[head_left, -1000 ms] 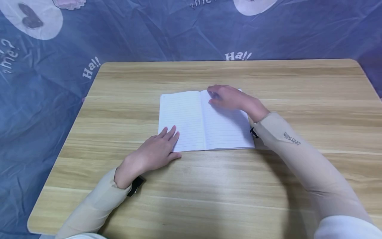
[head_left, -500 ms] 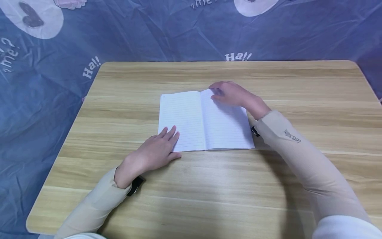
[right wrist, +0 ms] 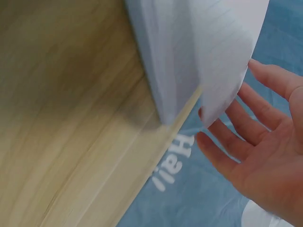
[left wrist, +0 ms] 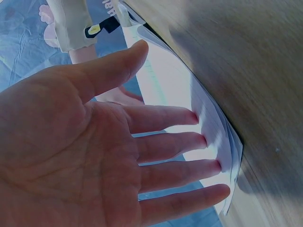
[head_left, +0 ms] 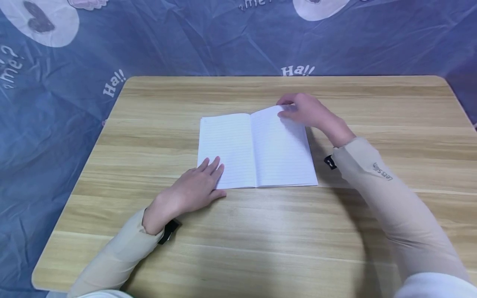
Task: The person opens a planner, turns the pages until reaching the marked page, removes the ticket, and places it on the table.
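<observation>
An open notebook point(head_left: 227, 145) with white ruled pages lies on the wooden table. My left hand point(head_left: 193, 188) rests on the lower left corner of the left page, its fingers straight and spread. The left wrist view shows the palm with fingertips point(left wrist: 220, 165) against the paper. At the far right corner, my right hand point(head_left: 307, 109) pinches a ruled page point(head_left: 281, 145), thumb on one side and fingers behind it. In the right wrist view that lifted page point(right wrist: 222, 61) curves up, apart from the pages point(right wrist: 163, 61) beneath.
The wooden table point(head_left: 261, 248) has rounded corners and ends at a far edge behind the notebook. Beyond it hangs a blue printed cloth point(head_left: 208, 37). Both forearms wear beige sleeves point(head_left: 384, 198), with a small black device point(head_left: 170, 230) at the left wrist.
My right hand has slid right and slightly away along the page's far edge, and the page's corner has risen with it. The left hand has stayed in place.
</observation>
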A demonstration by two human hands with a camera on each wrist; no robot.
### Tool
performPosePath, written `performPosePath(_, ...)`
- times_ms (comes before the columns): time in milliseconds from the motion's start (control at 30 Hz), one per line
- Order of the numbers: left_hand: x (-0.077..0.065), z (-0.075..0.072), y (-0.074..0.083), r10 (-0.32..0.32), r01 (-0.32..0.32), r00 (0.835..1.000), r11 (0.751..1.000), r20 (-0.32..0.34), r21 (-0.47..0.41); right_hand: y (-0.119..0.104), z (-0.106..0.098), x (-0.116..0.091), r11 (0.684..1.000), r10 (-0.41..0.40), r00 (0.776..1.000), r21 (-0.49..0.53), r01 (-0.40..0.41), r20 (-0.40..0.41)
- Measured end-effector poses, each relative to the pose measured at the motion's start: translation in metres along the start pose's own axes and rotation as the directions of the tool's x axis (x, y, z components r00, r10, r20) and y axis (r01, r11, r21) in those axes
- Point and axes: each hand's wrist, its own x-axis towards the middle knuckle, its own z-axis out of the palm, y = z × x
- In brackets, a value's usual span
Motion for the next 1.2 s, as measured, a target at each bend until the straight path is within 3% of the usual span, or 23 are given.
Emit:
performPosePath(400,0.004,-0.001,0.002,-0.013,0.013,1.0,1.0,0.004,0.002,0.023,-0.013,-0.007,0.976,0.187,0.977,0.137,-0.172,-0.105)
performPosePath(633,0.006,-0.001,0.003,-0.015,0.015,1.0,1.0,0.002,0.001,0.028,-0.004,-0.02,0.971,0.152,0.983,0.202,-0.128,-0.107)
performPosePath(933,0.006,-0.001,0.003,-0.013,0.013,1.0,1.0,-0.018,0.0,0.023,0.011,-0.059,0.974,0.103,0.989,0.214,-0.079,-0.102)
performPosePath(1200,0.007,-0.002,0.004,-0.01,0.01,1.0,1.0,-0.013,0.004,0.019,0.013,-0.082,0.977,0.017,1.0,0.211,-0.019,0.009)
